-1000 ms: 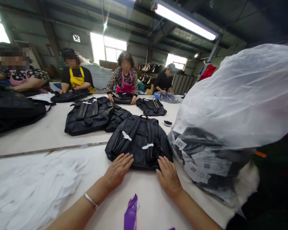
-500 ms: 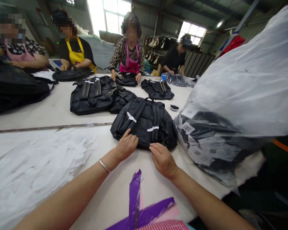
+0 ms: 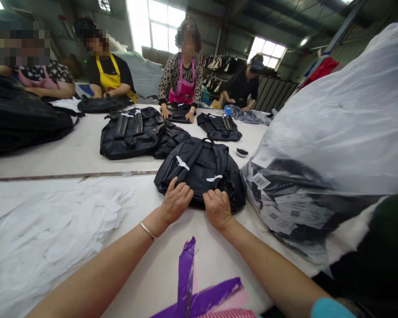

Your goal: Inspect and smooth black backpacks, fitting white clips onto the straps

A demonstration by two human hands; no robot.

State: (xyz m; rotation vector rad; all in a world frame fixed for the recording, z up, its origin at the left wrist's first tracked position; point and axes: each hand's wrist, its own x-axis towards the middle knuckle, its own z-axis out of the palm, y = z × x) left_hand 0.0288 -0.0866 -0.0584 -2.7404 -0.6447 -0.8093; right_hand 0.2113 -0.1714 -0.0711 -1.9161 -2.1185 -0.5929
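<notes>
A black backpack [image 3: 200,165] lies on the table in front of me, its straps facing up and its top loop pointing away. White wraps [image 3: 182,164] are tied around both straps. My left hand [image 3: 176,201], with a silver bangle at the wrist, is closed on the bag's near edge, its index finger stretched along the fabric. Beside it, my right hand [image 3: 217,208] has its fingers curled over the same edge. The fingertips of both hands are partly hidden against the bag.
White cut pieces [image 3: 56,229] are heaped at left. A large clear plastic bag [image 3: 334,128] of tags bulges at right, touching the backpack's side. More black bags [image 3: 129,134] and a small dish [image 3: 242,153] sit beyond. Several co-workers [image 3: 182,79] stand across the table [image 3: 86,150].
My right hand has moved slightly left along the bag's near edge and its fingers have curled in. The left hand stays on the bag. The view has tilted a little.
</notes>
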